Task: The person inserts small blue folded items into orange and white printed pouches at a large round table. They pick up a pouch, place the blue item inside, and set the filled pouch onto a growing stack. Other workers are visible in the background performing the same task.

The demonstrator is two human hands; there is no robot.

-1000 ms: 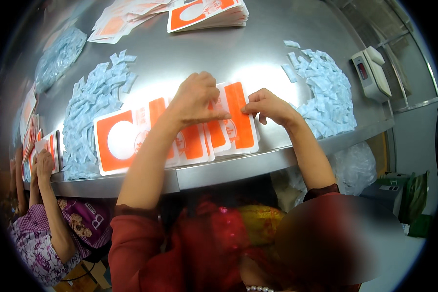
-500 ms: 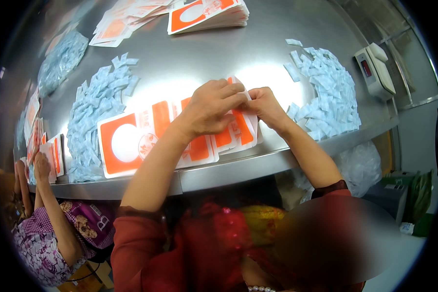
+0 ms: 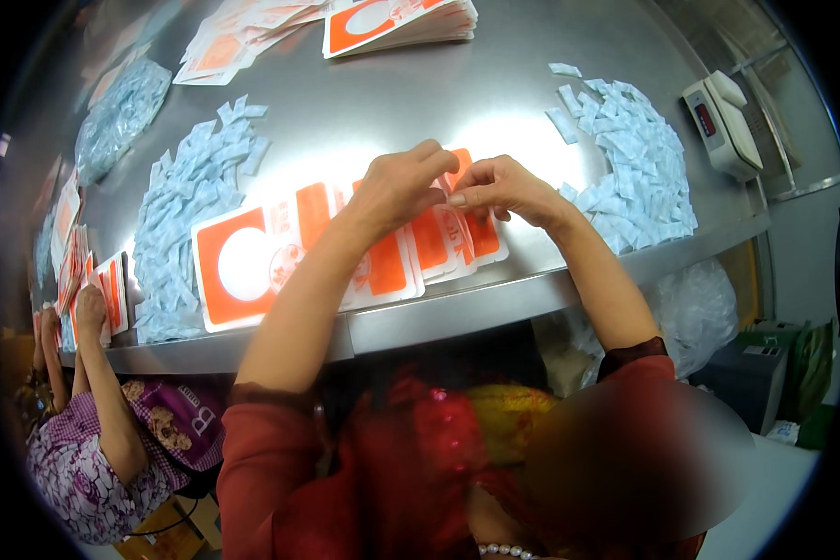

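Observation:
Flat orange-and-white pouches (image 3: pixel 247 257) lie fanned in an overlapping row along the near edge of the steel table. My left hand (image 3: pixel 401 191) reaches over the right part of the row, its fingers bent round the upper edge of one pouch (image 3: pixel 471 229). Close by, my right hand (image 3: pixel 509 191) has thumb and fingertips pinched together over that pouch's edge, near the left fingers. Whatever the pinch holds is too small to make out. One heap of small pale-blue sachets (image 3: pixel 191 205) lies left of the row; another sachet heap (image 3: pixel 639 173) is to the right of my right hand.
More pouches (image 3: pixel 397 28) are stacked at the far side. A clear bag of blue sachets (image 3: pixel 121 117) sits far left, and a white scale (image 3: pixel 721 126) at the right. A co-worker's hand (image 3: pixel 91 313) handles pouches at the left edge. Clear plastic bags (image 3: pixel 695 308) bulge below the table.
My right hand has moved slightly left, toward my left hand, its fingertips now over the pouch. The end pouch's upper part, formerly raised between both hands, now shows lower and flatter.

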